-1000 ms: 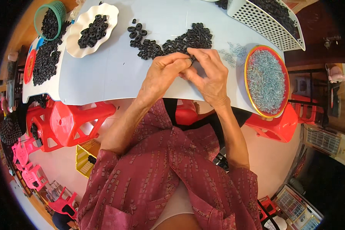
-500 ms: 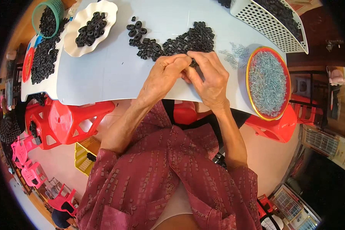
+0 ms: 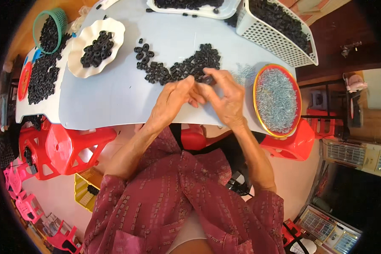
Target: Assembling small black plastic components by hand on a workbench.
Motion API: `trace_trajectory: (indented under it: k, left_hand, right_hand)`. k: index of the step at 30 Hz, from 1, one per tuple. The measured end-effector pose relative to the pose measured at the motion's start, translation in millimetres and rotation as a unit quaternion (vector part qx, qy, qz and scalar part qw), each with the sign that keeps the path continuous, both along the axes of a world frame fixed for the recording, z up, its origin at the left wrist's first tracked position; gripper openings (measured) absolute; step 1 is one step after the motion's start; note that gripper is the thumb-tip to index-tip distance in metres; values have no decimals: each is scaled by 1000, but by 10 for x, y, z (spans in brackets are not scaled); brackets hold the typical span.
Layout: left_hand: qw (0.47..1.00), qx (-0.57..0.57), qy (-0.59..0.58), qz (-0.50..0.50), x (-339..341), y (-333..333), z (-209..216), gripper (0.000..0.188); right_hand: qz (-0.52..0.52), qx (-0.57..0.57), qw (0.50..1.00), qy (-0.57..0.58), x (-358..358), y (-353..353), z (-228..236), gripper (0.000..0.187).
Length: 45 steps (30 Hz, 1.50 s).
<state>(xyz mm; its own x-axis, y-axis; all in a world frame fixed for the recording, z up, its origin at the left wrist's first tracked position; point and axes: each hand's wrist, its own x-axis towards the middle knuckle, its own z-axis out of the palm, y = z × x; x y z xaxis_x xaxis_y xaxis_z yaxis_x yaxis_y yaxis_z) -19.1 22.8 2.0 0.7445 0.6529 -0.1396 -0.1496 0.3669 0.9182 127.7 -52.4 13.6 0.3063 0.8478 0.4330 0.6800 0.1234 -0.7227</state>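
My left hand (image 3: 172, 100) is closed, thumb and forefinger pressed together just in front of a heap of small black ring-like parts (image 3: 201, 59). Whatever its fingertips hold is hidden. Close beside it, my right hand (image 3: 226, 98) curls thumb and forefinger around a small black part (image 3: 208, 79). Both hands hover at the near edge of the pale table (image 3: 114, 97). To their right, a red bowl with a yellow rim (image 3: 299, 101) holds many tiny clear bluish pieces (image 3: 277, 101), with more scattered beside it.
A white scalloped dish (image 3: 74, 63) of black parts stands at the left, near a tipped green basket (image 3: 62, 19). At the back are a white tray (image 3: 228, 12) and a perforated white basket (image 3: 275, 46), both holding black parts. Red stools (image 3: 70, 146) stand below the table.
The view has shifted, bringing the back tray into sight. My right forefinger and thumb have spread apart around the black part, and the two hands' fingertips have drawn slightly apart.
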Motion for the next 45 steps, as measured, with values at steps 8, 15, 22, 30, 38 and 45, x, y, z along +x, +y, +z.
trace_trajectory:
  k: [8,15,22,30,38,45]
  left_hand:
    - [992,127,-1,3,-119,-121,-86,33]
    - [982,187,-12,13,-123,-111,-114,23]
    - [970,244,5,3,-140,-102,-143,19]
    - [972,232,-29,8,-147,-80,-149,13]
    - [969,248,7,-1,-163,-64,-130,13]
    - [965,259,20,-12,-135,-80,-89,12]
  right_hand:
    - [-167,78,977,-111,1557,571,913,30]
    - [-59,65,934,-345,1023,1034,785,28]
    - [190,-33,962,-193,-283,1599,164,36]
    - [213,-90,951,-204,-391,1581,18,32]
    - [156,-155,975,-34,11,1303,146,15]
    - [176,-157,963,-127,190,1248,151,19]
